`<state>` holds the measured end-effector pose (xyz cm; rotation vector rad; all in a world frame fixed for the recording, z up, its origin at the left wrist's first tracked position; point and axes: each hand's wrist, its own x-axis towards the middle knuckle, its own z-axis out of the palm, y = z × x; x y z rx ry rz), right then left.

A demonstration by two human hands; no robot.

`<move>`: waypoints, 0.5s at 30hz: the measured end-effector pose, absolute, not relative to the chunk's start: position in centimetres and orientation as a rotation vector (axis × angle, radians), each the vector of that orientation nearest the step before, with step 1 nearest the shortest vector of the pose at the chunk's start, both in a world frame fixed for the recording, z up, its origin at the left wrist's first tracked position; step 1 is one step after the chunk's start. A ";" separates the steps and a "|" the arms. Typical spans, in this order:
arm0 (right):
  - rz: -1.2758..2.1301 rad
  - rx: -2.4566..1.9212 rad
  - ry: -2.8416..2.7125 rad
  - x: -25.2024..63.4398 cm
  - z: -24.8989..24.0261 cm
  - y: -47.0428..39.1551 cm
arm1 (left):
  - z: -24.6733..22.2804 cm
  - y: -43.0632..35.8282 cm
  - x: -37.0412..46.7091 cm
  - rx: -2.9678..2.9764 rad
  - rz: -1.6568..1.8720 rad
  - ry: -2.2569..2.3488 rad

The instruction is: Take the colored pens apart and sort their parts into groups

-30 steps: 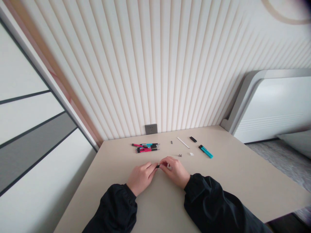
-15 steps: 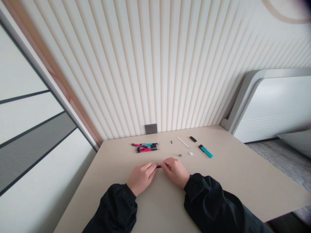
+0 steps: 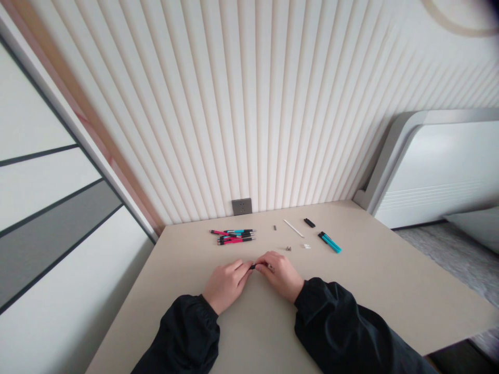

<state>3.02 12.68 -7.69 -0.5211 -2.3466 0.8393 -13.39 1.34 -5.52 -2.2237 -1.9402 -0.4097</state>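
Fingertips of my left hand [image 3: 226, 286] are closed on one end of a small black pen part [image 3: 253, 266], just above the table. My right hand [image 3: 284, 276] pinches the other end, its thumb and fingers nearly meeting the left ones. Something small and pale shows among the right fingers, too small to name. Most of the pen part is hidden by both hands. Beyond the right hand lie small metal pieces [image 3: 288, 249] and small clear-white pieces [image 3: 306, 246]. Past the left hand, several red, turquoise and black pens [image 3: 236, 240] lie in a loose group.
On the beige table [image 3: 374, 280], turquoise pen barrels [image 3: 331, 243] lie at the right, with short black tubes [image 3: 309, 223] behind them. A thin white stick [image 3: 293, 228] and a little grey piece [image 3: 275, 227] are near the back. A socket [image 3: 241, 206] sits on the ribbed wall.
My right fingers have shifted slightly around the black pen part, and a pale bit shows more among them. The left hand and the things on the table stay put.
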 end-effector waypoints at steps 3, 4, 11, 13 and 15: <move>0.846 -0.525 -2.341 3.0 -7.8 12.7 | -5.5 1.4 -13.4 -2.223 -0.389 -1.944; 0.847 -0.527 -2.340 3.0 -7.8 12.7 | -5.5 1.4 -13.4 -2.222 -0.381 -1.950; 0.835 -0.535 -2.346 3.2 -7.1 12.4 | -5.7 1.4 -13.4 -2.212 -0.361 -1.990; 0.814 -0.544 -2.357 3.2 -7.0 12.3 | -5.8 1.4 -13.4 -2.214 -0.362 -1.985; 0.795 -0.551 -2.376 3.2 -7.0 12.4 | -5.8 1.4 -13.4 -2.219 -0.363 -1.978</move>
